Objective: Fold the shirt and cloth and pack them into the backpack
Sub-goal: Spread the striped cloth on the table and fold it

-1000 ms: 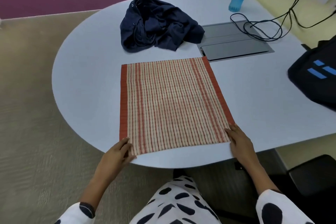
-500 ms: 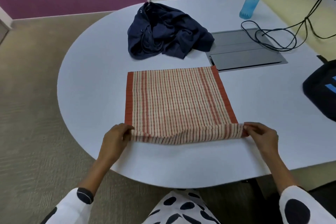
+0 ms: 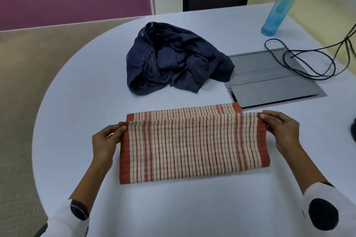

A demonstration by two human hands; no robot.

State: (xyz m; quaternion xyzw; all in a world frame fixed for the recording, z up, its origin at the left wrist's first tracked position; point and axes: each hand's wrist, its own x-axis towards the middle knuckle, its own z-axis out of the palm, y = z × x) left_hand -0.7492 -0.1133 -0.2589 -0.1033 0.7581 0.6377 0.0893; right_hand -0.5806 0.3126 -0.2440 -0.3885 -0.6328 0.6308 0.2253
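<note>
The only container I could see was a dark sliver of the backpack (image 3: 353, 131) at the far right edge of my view; I could not tell whether it held anything. A blue bottle (image 3: 280, 5) stood at the far right of the table (image 3: 77, 102), too blurred for me to judge its contents.

My left hand (image 3: 105, 140) pinched the left corner of the cloth (image 3: 192, 146) between thumb and fingers, and my right hand (image 3: 283, 131) pinched the right corner the same way, both clamped on the upper layer's far edge. That layer was doubled over the lower one, its lifted edge lying just short of the cloth's far border, a narrow strip of which showed beyond it. The fold ran along the near side, and the cloth lay on the table between my hands.

The shirt (image 3: 173, 63) sat crumpled in a dark blue heap farther back, apart from the cloth. To its right lay a grey panel (image 3: 269, 82), its near left corner just beside the cloth's far right corner. A black cable (image 3: 308, 63) looped over the panel's far right part.
</note>
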